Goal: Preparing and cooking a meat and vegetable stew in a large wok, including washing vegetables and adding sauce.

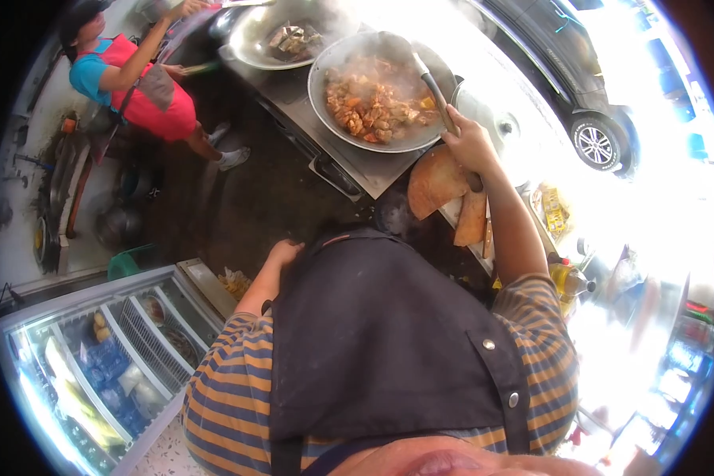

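Observation:
My right hand grips the handle of a long cooking ladle or spatula. The tool's metal end reaches into a large metal wok, where steam blurs it. Chunks of stewed food in reddish-brown sauce lie in the wok, with some orange and yellow pieces among them. My left hand hangs low beside my dark apron, well away from the wok. Its fingers are partly hidden at the apron's edge.
A second wok stands on the metal stove. Beside my right arm are a wooden chopping board, a knife, a metal lid and an oil bottle. A co-worker stands left; a glass-fronted refrigerator is lower left.

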Demonstrator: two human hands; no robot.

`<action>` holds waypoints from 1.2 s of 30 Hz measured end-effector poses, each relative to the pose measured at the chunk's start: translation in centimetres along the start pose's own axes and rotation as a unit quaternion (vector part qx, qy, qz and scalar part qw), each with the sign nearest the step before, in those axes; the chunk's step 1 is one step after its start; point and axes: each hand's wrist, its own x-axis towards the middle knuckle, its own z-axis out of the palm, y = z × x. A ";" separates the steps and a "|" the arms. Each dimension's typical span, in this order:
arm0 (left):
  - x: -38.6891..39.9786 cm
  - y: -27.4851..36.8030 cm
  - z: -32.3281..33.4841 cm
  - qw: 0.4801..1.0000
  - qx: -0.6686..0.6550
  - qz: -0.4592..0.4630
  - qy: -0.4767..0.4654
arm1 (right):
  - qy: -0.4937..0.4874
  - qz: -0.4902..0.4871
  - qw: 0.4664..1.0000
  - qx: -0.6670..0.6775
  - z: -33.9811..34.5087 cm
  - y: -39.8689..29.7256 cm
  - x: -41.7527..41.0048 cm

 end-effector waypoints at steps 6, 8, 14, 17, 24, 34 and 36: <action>-0.5 -0.4 0.4 1.000 -0.001 -0.024 -0.008 | -0.032 0.028 0.999 0.012 2.1 8.1 4.0; -0.2 -4.2 1.6 1.000 0.004 -0.017 -0.013 | -0.147 0.115 0.930 0.317 3.4 8.9 4.3; -3.1 -7.1 2.9 0.998 -0.059 -0.019 -0.031 | -0.190 0.149 0.881 0.407 0.9 4.7 -0.2; -3.3 -5.9 1.9 0.998 -0.050 -0.007 -0.049 | -0.145 0.125 0.890 0.413 -0.5 4.2 -3.7; 1.7 -7.6 2.7 0.994 0.101 0.020 -0.043 | -0.113 0.116 0.916 0.367 -4.1 -0.5 -7.4; 1.5 0.5 -0.8 0.999 0.039 0.020 -0.006 | -0.120 0.138 0.950 0.254 -5.7 -3.3 -11.9; 1.3 0.7 -0.8 0.997 0.072 0.018 -0.016 | -0.139 0.161 0.954 0.211 -5.1 -2.8 -12.1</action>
